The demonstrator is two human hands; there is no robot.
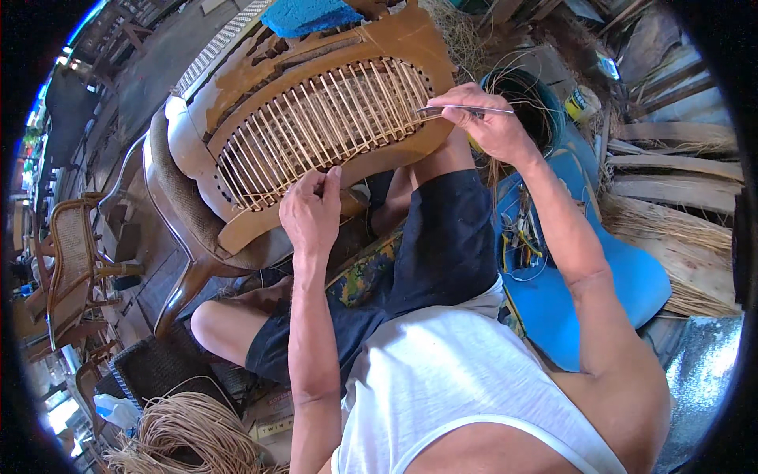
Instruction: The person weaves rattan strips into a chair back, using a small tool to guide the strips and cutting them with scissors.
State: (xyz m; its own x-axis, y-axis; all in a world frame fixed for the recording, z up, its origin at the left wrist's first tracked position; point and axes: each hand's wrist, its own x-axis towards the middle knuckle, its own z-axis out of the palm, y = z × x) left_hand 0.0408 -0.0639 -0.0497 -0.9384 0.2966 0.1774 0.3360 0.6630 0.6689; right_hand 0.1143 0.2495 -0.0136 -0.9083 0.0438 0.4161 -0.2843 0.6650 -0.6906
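Note:
A curved wooden chair back panel (395,156) lies tilted before me, with many pale cane strands (316,118) strung across its oval opening through holes along the rim. At the lower edge of that opening, my left hand (310,217) is closed in a pinch on a cane strand; its fingertips partly hide the strand. My right hand (493,130), at the panel's right end, grips a slim metal tool (493,110) between thumb and fingers. The tool's tip points left, toward the strands; its exact kind is unclear.
The panel rests on an upholstered chair (178,178). A blue seat (608,276) with several hand tools (525,237) stands at my right, below a dark green bucket (545,103). Coiled cane (189,434) lies lower left, near a cane-backed chair (73,245). A blue sponge-like piece (308,16) sits on top.

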